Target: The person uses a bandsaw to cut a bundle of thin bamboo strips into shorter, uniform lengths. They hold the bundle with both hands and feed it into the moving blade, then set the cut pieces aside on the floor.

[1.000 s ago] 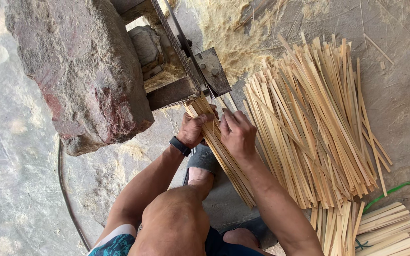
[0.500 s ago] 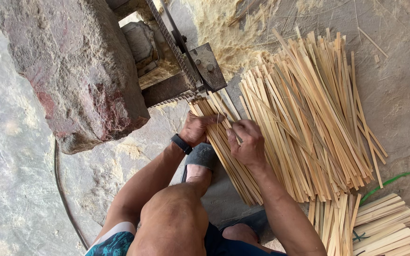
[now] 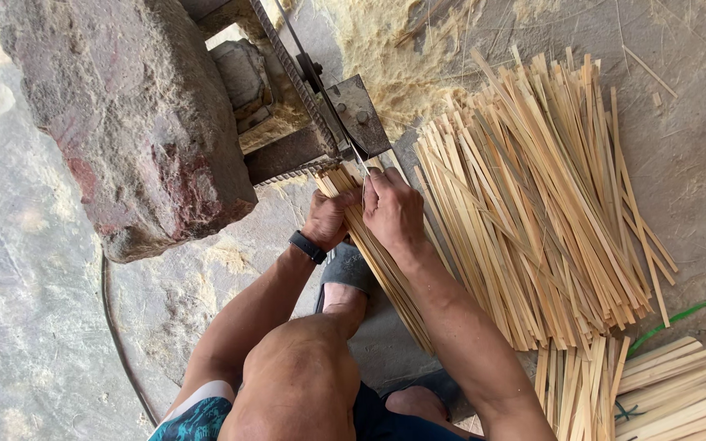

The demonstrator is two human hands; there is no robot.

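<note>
At the lower right corner of the head view, a tied bundle of flat bamboo strips [image 3: 680, 384] lies on the grey ground, held by a thin green band, with a green cord [image 3: 684, 314] trailing just above it. No printed label or sign shows on it or on anything else in view. Beside it, a large loose heap of pale bamboo strips [image 3: 549, 204] fans across the ground, its ends pointing up toward a patch of yellow sawdust [image 3: 394, 49].

Near the middle, the left hand [image 3: 328, 216] is curled shut around the near end of a handful of strips [image 3: 377, 253]; a black watch [image 3: 308, 247] sits on that wrist. The right hand [image 3: 392, 208] lies over the same handful, fingers bent down and closed on it, just beside the left hand. The handful runs slantwise from the hands down toward the person's legs, and its upper end meets a grey metal plate [image 3: 357, 114] fixed on a ribbed steel bar [image 3: 288, 69].

Left of the plate stands a big rough stone block [image 3: 124, 122] with reddish stains. Below the hands a grey sandal [image 3: 345, 269] covers one foot, and a bare knee [image 3: 300, 384] fills the bottom centre. A dark cable [image 3: 112, 327] curves along the ground at the left.
</note>
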